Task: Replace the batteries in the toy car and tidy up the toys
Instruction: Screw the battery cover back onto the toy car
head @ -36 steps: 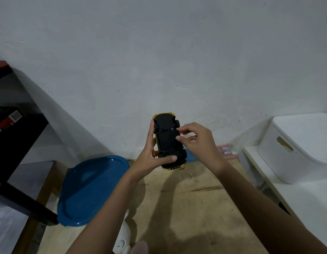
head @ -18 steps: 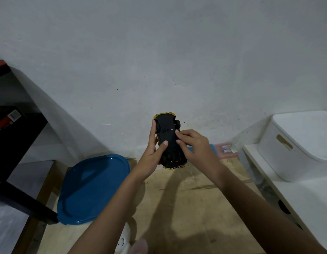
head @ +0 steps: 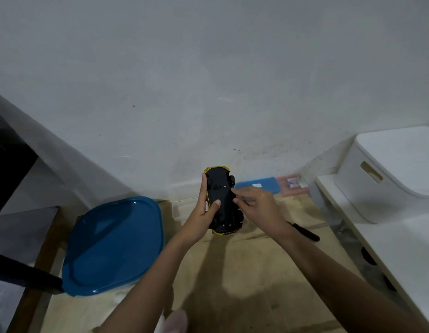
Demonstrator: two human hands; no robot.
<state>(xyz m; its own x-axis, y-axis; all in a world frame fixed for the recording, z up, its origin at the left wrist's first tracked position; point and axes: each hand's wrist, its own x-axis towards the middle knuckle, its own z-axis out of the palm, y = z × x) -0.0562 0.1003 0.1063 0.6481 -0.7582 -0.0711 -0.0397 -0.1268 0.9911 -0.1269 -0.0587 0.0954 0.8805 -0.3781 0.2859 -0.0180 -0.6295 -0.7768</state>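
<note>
Toy car (head: 221,200) was belly-up, off the floor (head: 232,272) near its far edge, so the underside faced me for the battery swap, I reckon. My left hand (head: 203,212) gripped its side, thumb across the underside. My right hand (head: 259,205) curled fingers at the other side, couldn't tell if pinching anything.

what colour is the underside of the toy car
Black; the toy car shows yellow bodywork at both ends. Head view shows it best.

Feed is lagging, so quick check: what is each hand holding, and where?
The left hand grips the toy car by its left edge, thumb on the black underside. The right hand has fingertips at the right edge; a grip there cannot be told.
</note>
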